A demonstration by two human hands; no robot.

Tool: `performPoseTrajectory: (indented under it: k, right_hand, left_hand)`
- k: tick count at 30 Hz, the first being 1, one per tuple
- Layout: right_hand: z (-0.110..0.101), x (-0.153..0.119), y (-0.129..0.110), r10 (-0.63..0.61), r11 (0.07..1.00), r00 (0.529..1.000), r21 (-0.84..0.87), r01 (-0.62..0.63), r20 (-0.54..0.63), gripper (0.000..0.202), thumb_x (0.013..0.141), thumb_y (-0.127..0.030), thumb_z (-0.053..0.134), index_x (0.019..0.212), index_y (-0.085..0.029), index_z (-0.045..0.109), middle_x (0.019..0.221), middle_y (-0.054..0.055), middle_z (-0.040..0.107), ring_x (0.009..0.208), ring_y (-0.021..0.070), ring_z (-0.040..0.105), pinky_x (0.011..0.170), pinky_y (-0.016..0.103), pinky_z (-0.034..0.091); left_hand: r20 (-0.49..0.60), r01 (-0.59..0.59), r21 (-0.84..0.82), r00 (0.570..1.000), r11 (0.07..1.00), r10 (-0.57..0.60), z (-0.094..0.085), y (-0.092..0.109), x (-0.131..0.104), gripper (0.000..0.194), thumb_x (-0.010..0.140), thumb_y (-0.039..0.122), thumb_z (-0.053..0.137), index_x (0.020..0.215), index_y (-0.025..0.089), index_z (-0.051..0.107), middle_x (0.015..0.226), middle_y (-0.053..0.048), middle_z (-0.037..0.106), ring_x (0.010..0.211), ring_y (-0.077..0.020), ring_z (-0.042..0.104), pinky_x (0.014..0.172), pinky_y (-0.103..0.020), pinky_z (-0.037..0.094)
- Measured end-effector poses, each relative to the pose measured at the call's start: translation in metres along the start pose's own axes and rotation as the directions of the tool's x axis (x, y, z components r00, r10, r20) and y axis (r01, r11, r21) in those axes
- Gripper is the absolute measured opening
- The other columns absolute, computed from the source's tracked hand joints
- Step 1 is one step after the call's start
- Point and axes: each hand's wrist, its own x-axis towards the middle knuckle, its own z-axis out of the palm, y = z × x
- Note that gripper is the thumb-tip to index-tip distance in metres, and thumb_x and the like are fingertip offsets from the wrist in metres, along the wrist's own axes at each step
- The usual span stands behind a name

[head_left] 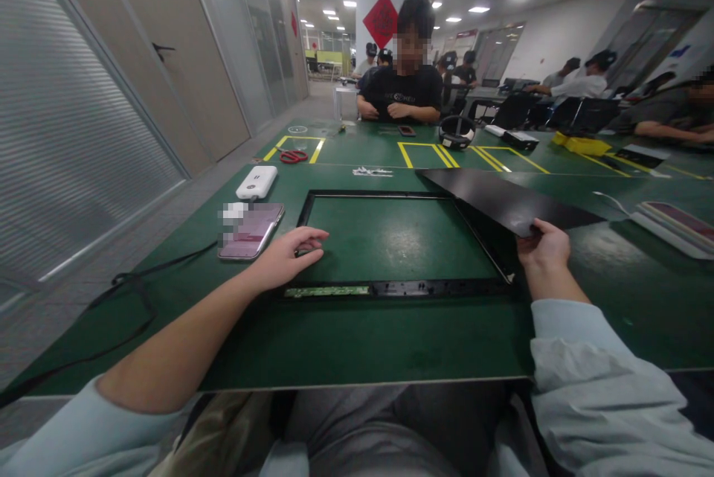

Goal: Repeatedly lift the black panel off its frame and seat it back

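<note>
A black rectangular frame [390,289] lies flat on the green table, with a green circuit strip [329,291] along its near side. My left hand [294,252] rests over the frame's left side, its fingers stretched out and apart, thumb pointing inward. At the right, my right hand [544,246] grips the near edge of a thin black panel [496,198], thumb on top and fingers underneath. The panel is tilted, and its left part overlaps the frame's far right corner. What the left hand's palm covers is hidden.
A phone [252,231] and a white power bank [257,182] are at the left, near a black strap [167,260]. Red scissors [293,156] and small white pieces [372,172] lie beyond the frame. Across the table sits a person [404,82]; a headset [457,132] is nearby.
</note>
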Motion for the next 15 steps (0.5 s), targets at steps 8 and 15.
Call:
performPoseTrajectory:
  k: [8, 15]
  right_hand:
    - [0.011, -0.027, -0.011, 0.083, 0.993, 0.982, 0.070, -0.096, 0.172, 0.022, 0.065, -0.001, 0.051, 0.080, -0.015, 0.057, 0.069, 0.000, 0.060, 0.061, 0.0118, 0.060, 0.053, 0.018, 0.053]
    - [0.005, -0.028, -0.012, 0.214, 0.976, 0.951, -0.093, -0.198, 0.222, 0.023, 0.066, -0.010, 0.057, 0.087, -0.013, 0.065, 0.078, 0.007, 0.070, 0.066, 0.0187, 0.065, 0.061, 0.030, 0.059]
  left_hand:
    - [-0.164, 0.144, -0.343, 0.964, 0.928, -0.210, 0.000, -0.001, 0.008, 0.054, 0.074, 0.037, 0.080, 0.121, 0.018, 0.063, 0.134, -0.015, 0.067, 0.126, -0.0293, 0.062, 0.115, -0.049, 0.043]
    - [-0.180, 0.175, -0.669, 0.905, 0.722, -0.386, -0.001, 0.004, 0.012, 0.046, 0.089, 0.029, 0.068, 0.131, 0.017, 0.055, 0.126, -0.016, 0.072, 0.125, -0.0243, 0.065, 0.115, -0.040, 0.043]
